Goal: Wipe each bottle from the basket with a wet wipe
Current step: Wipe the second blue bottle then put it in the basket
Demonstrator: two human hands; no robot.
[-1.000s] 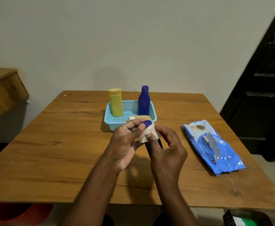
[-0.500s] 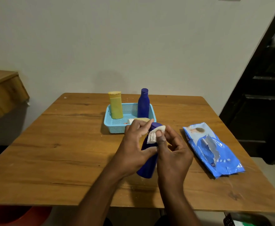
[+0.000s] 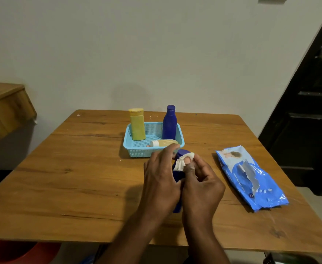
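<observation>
L hand point(image 3: 161, 180) grips blue bottle point(image 3: 177, 175), R hand point(image 3: 202, 184) pinches wipe point(image 3: 183, 161).

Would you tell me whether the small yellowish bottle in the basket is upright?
Tipped over: the small yellowish bottle lies on its side, cap pointing left.

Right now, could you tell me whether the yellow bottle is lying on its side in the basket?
No, the yellow bottle stands upright in the basket's back left corner.

light: dim, warm | shadows: soft ones are cast on the table point(image 3: 64, 180) | edges: bent by wide-angle | blur: slight, overall
</observation>
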